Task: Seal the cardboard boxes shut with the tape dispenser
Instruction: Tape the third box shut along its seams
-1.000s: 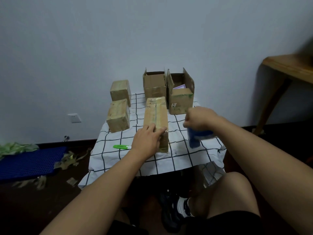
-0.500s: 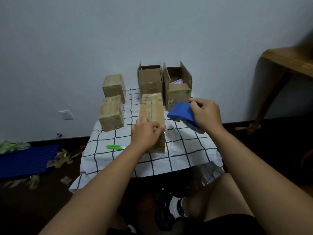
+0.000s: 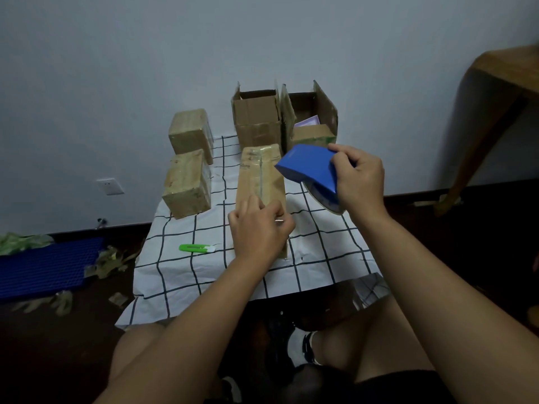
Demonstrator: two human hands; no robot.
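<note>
A long taped cardboard box (image 3: 261, 176) lies lengthwise in the middle of the checked tablecloth (image 3: 320, 246). My left hand (image 3: 258, 228) rests on its near end, fingers bent over the top. My right hand (image 3: 357, 176) grips the blue tape dispenser (image 3: 309, 166), held in the air just right of the box's far half, its tape roll showing underneath. Two sealed boxes (image 3: 186, 183) (image 3: 191, 135) stand at the left. Two boxes with raised flaps (image 3: 256, 118) (image 3: 313, 121) stand at the back.
A green utility knife (image 3: 197, 248) lies on the cloth left of my left hand. A blue mat (image 3: 43, 266) and tape scraps (image 3: 108, 260) lie on the floor at the left. A wooden table (image 3: 507, 83) stands at the right. My knees are below the table edge.
My right hand has lifted the dispenser from low beside the box's near end up and back to beside its far half. My left hand has stayed on the box.
</note>
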